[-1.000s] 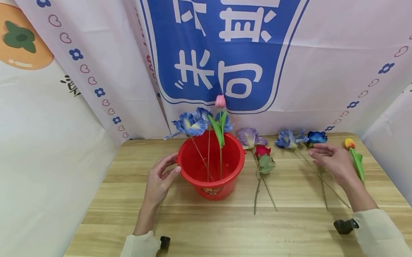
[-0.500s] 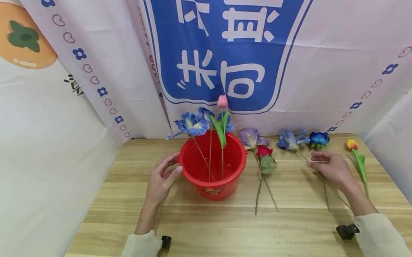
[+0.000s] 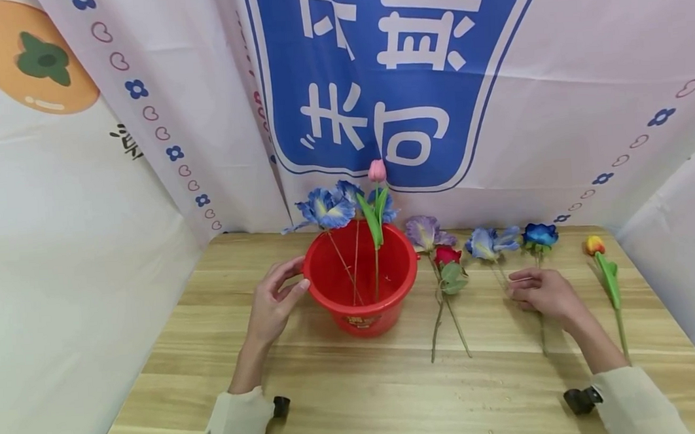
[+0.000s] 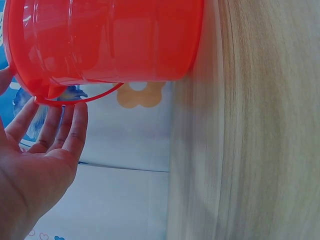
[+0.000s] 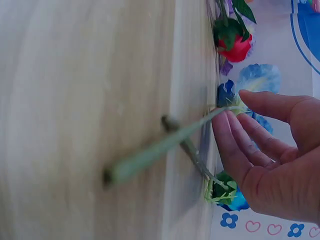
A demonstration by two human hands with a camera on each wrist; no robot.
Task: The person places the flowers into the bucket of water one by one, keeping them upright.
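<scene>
My left hand rests its thumb and fingertips against the left side of a red bucket. In the left wrist view its long, relaxed fingers reach the bucket's thin red handle. Several blue irises and a pink tulip stand in the bucket. On the right, my right hand pinches the stem of a light blue iris between thumb and fingers. The iris's green stem slants toward the right wrist camera. Just beyond that hand lies a dark blue rose, its stem partly hidden.
A purple iris and a red rose lie with crossed stems right of the bucket. At the far right of the wooden table lies an orange-yellow tulip. A printed cloth hangs behind.
My right hand has moved down and left from near the blue rose onto the iris stem and taken hold of it. The iris stem has shifted. The left hand stays at the bucket.
</scene>
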